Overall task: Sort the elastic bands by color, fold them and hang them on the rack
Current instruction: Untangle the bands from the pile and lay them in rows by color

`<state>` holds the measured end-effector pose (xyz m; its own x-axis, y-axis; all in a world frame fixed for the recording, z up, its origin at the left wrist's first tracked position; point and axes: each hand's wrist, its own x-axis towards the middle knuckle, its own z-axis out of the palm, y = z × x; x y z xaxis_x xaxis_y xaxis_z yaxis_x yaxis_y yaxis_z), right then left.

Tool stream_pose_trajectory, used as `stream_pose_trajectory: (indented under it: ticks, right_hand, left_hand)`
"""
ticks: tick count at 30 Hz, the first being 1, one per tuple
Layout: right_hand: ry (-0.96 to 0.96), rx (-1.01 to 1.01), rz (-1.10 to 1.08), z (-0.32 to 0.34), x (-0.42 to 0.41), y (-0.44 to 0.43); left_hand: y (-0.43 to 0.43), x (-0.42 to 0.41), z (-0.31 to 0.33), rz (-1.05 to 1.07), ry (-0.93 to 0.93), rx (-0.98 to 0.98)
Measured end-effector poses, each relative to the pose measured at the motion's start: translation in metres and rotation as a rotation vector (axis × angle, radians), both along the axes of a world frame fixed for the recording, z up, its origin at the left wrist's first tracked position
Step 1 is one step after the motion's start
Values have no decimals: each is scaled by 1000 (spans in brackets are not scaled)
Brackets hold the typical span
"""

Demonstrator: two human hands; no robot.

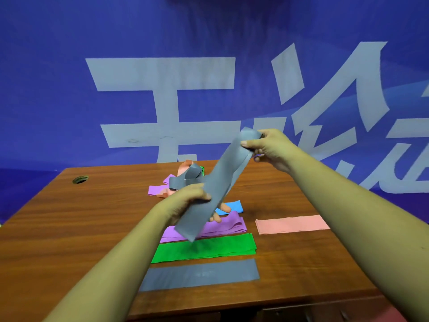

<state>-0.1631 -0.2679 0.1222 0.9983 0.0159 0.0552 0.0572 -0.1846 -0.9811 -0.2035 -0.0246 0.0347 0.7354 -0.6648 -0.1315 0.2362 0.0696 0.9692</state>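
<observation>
Gripping a grey band [224,180], left hand [185,202] and right hand [272,147] hover over a wooden table [69,228], blue banner [58,89] behind

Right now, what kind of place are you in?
Probably an office or staged workroom: a wooden desk with a cable hole, and a big blue banner with white characters behind it.

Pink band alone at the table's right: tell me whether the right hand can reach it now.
Probably yes. The pink band lies flat and uncovered on the table, nothing between it and the right hand. That hand pinches the upper end of the grey band, so it must let go first.
</observation>
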Motion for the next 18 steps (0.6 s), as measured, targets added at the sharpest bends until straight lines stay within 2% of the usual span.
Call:
stream_pose_trajectory:
  ticks: [5, 8, 11, 14, 18]
  right_hand:
    - [38, -29, -144, -18, 3, -20]
    - [33, 3, -265, -33, 5, -34]
    - [70, 10, -340, -49, 5, -50]
    - [108, 28, -357, -66, 0, -61]
    - [174, 10, -375, -91, -12, -71]
  left_hand:
    - [12, 1, -10, 88, 44, 67]
    - [22, 5, -19, 90, 68, 191]
    - [31, 13, -32, 235, 75, 268]
    - [36, 21, -42, 403, 13, 301]
    - [29, 17, -49, 429, -91, 365]
